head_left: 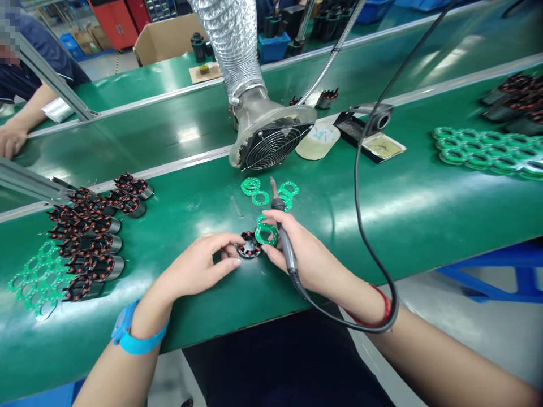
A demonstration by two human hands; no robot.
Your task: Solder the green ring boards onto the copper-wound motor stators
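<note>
My left hand (199, 265) rests on the green bench, its fingertips pinching a small motor stator (249, 247) with copper windings. My right hand (303, 254) holds a soldering iron (283, 234) between its fingers, tip pointing up and away, and its fingertips also grip a green ring-shaped circuit board (266, 233) tilted against the stator. The iron's black cable (365, 226) loops round my right wrist and runs up to the far side of the bench.
Several wound stators (95, 234) lie at the left beside a green panel of ring boards (36, 277). Loose ring boards (254, 191) sit before a fume extractor fan (271, 144). An iron stand with sponge (373, 141) and more boards (487, 150) lie right. Another person's hand (11, 138) rests far left.
</note>
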